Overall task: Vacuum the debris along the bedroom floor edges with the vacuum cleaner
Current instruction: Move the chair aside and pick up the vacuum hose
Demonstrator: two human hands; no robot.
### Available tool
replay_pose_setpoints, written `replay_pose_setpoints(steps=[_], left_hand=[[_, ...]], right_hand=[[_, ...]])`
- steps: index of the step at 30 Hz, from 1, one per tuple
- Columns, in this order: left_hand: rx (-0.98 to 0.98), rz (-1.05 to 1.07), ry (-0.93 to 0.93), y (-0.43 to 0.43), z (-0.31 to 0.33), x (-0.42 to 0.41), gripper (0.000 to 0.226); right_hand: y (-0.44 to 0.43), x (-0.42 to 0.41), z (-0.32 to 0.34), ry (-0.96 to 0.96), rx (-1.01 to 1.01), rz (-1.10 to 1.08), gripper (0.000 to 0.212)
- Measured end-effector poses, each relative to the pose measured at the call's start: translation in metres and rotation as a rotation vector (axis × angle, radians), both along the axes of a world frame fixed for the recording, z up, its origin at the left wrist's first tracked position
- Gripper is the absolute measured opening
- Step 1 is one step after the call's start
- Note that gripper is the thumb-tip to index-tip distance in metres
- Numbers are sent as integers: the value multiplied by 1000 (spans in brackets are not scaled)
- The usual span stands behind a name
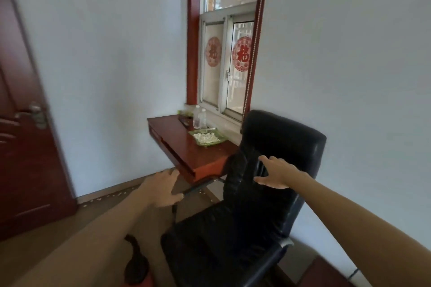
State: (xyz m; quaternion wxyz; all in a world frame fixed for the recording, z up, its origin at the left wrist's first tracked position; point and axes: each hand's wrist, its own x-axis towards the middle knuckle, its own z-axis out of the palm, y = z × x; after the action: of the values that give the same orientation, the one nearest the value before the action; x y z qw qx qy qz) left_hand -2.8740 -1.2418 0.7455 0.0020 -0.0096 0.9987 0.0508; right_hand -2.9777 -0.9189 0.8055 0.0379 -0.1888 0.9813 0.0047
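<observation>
The left hand [163,190] and right hand [277,175], both spread wide, reach at the black chair [286,142] beside the desk [186,147].

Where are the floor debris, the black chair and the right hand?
floor debris [109,196]: head view, white specks along the wall's base.
black chair [291,137]: head view, upper part of its backrest.
right hand [277,175]: head view, back of the hand.

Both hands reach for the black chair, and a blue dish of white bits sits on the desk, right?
No: the head view shows the dish on the desk is green, not blue. The left hand and right hand do reach for the black chair.
</observation>
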Motion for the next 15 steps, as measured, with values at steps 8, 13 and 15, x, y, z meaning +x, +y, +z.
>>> replay_pose_setpoints(steps=[8, 13, 15], left_hand=[[-58, 256, 11, -146, 15, 141, 72], [-78, 430, -8, -207, 19, 213, 74], [-87, 496, -9, -228, 16, 239, 76]], right_hand=[[-179, 69, 7, -8, 28, 260, 84], [-279, 110, 7, 4, 37, 457, 82], [-316, 122, 7, -5, 42, 524, 81]])
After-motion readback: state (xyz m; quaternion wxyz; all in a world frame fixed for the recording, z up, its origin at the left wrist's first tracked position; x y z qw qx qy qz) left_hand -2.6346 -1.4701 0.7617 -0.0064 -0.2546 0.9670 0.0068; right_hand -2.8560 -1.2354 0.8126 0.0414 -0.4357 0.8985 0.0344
